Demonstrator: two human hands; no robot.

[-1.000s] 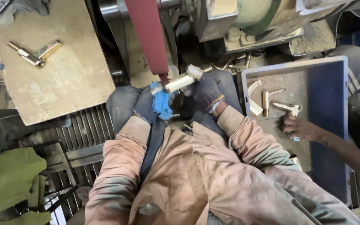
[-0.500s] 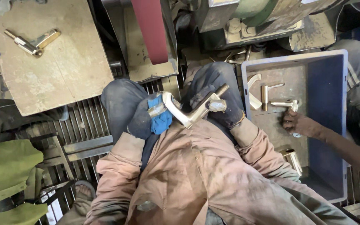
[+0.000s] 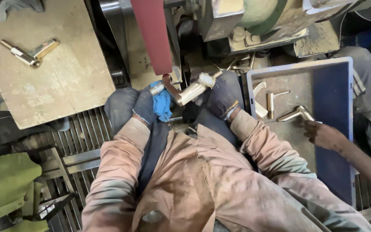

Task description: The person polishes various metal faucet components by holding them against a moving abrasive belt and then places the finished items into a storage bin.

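Against red belt point(image 3: 151, 34), both hands' brass handle point(image 3: 185, 92)

One head-worn camera looks steeply down from close above the person's own arms and lap. It faces forward to the red belt point(image 3: 153, 36), taking in the worktop point(image 3: 65, 81) at left and the blue tray point(image 3: 329, 129) at right.

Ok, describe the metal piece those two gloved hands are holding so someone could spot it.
Find the red sanding belt at top centre. Just below its lower end, the left hand and right hand hold a brass handle. Unlike the handles in the blue tray, it touches the belt.
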